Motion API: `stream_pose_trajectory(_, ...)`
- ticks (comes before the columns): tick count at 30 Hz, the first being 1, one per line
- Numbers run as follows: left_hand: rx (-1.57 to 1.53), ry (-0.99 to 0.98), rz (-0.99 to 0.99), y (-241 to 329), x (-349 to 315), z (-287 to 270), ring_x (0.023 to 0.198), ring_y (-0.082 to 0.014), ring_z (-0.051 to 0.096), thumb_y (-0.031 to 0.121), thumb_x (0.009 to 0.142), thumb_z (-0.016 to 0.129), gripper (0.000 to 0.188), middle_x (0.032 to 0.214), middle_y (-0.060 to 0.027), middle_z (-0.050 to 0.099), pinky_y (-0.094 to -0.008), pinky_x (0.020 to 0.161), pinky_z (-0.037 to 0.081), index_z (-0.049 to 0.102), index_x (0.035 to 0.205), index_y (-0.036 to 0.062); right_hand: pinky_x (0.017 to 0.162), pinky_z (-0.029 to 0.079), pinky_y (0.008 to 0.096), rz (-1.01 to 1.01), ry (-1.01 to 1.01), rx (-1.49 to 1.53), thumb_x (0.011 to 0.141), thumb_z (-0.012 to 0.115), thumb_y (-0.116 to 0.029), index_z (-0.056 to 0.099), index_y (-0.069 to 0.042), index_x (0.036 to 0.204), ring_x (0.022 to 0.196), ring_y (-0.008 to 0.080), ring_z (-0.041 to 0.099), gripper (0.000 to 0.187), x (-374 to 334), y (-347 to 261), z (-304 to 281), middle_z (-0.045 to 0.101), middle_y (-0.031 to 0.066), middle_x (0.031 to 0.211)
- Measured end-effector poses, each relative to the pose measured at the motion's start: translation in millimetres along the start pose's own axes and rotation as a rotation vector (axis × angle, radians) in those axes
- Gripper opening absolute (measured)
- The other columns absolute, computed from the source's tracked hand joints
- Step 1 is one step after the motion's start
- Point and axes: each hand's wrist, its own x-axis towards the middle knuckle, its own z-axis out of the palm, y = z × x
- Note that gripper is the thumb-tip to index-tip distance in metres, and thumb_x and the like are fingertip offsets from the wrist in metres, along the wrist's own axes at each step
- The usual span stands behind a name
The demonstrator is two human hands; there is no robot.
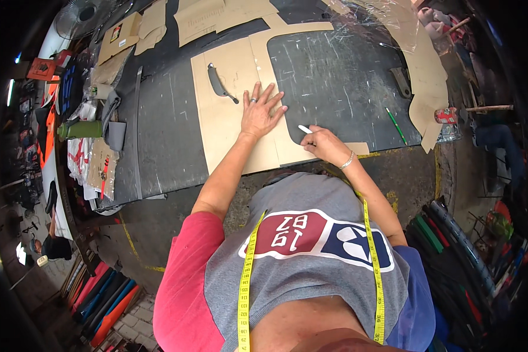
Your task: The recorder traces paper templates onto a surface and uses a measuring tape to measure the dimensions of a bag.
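Observation:
My left hand (261, 112) lies flat with its fingers spread on a large sheet of brown pattern paper (223, 123), on the dark worktable. A ring shows on one of its fingers. Just to the right, near the table's front edge, my right hand (327, 145) grips a white pen (304, 129), its fingers curled around it. Beneath the pen runs a curved cut-out edge of brown paper, its strip reaching right along the table edge. A curved dark-grey tool (218, 82) with a thin end rests on the paper beyond my left hand.
A green pencil (396, 126) and a dark flat tool (401, 82) lie at the right of the table (328, 76). Further right stands a red can (445, 115). A long metal ruler (138, 132) and a green bottle (81, 129) are at left. A yellow tape measure (246, 287) hangs over me.

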Motion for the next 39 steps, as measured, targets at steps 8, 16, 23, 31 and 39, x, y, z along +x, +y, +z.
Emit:
stream_pose_trajectory(8,-0.015,-0.025,0.031,-5.7,0.2,0.6,0.149,-0.0343,0.025,0.056,0.096,0.052,0.053,0.154,-0.0037,0.044,-0.0599,0.120,0.015,0.061,0.138,0.0241,0.078,0.051,0.0414,-0.018,0.006,0.047,0.083,0.072,-0.006,0.073,0.000,0.095,0.083,0.0338,0.065,0.014,-0.9,4.7,1.6,0.063,0.0170,0.091)
stream_pose_trajectory(16,0.105,0.076,-0.201,5.2,2.2,-0.4,0.149,-0.0403,0.023,0.064,0.093,0.052,0.071,0.160,-0.0188,0.031,-0.0612,0.119,0.013,0.048,0.149,0.0212,0.076,0.053,0.0394,0.022,0.021,0.081,0.081,0.072,-0.002,0.073,-0.001,0.098,0.080,0.0302,0.066,0.018,-5.3,2.5,6.4,0.062,0.0158,0.092)
stream_pose_trajectory(23,0.054,-0.057,-0.113,-2.0,3.0,4.4,0.151,-0.0377,0.019,0.069,0.094,0.043,0.077,0.162,-0.0186,0.027,-0.0614,0.120,0.008,0.041,0.153,0.0199,0.072,0.052,0.0347,0.015,0.150,0.162,0.081,0.066,0.005,0.073,-0.004,0.104,0.076,0.0245,0.064,0.026,-6.2,0.5,11.4,0.058,0.0126,0.088)
stream_pose_trajectory(31,-0.103,0.051,-0.149,-5.1,3.8,5.3,0.149,-0.0374,0.024,0.062,0.093,0.054,0.074,0.157,-0.0181,0.034,-0.0609,0.120,0.011,0.044,0.150,0.0165,0.066,0.049,0.0337,0.058,0.176,0.202,0.082,0.067,0.005,0.076,-0.004,0.099,0.068,0.0220,0.061,0.021,-3.2,11.9,8.8,0.058,0.0108,0.083)
stream_pose_trajectory(39,-0.030,-0.019,-0.030,-0.8,0.5,-5.2,0.150,-0.0392,0.019,0.076,0.082,0.057,0.076,0.160,-0.0124,0.031,-0.0626,0.121,0.009,0.054,0.144,0.0318,0.064,0.049,0.0355,0.029,0.234,0.118,0.084,0.074,-0.005,0.076,-0.005,0.101,0.068,0.0241,0.061,0.017,-6.0,8.5,8.9,0.059,0.0107,0.083)
